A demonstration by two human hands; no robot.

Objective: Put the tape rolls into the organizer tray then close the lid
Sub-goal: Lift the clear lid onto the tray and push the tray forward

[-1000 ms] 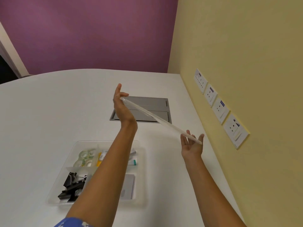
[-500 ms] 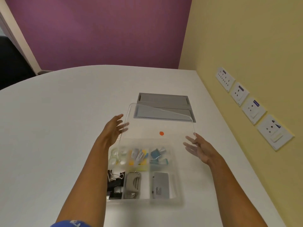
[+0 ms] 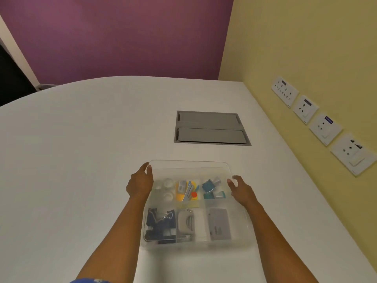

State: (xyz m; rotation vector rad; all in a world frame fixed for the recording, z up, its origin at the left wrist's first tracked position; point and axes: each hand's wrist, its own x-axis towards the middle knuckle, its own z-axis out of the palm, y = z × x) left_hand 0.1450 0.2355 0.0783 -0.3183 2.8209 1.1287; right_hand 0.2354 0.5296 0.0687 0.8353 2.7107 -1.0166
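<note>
A clear plastic organizer tray (image 3: 247,240) sits on the white table in front of me. The clear lid (image 3: 189,168) lies over it, nearly flat, with an orange dot sticker showing through. My left hand (image 3: 140,183) grips the lid's left edge near the far corner. My right hand (image 3: 239,189) holds the right edge. Clear tape rolls (image 3: 166,188) lie in the tray's far left compartment. Other compartments hold binder clips (image 3: 160,223), a stapler, coloured small items and a grey card.
A grey cable hatch (image 3: 211,127) is set into the white table (image 3: 81,160) beyond the tray. The yellow wall on the right carries several white power sockets (image 3: 324,127). A purple wall stands behind the table.
The lid has come down from held edge-on in the air to lying over the tray, with both hands following it down. My view has tipped toward the tray.
</note>
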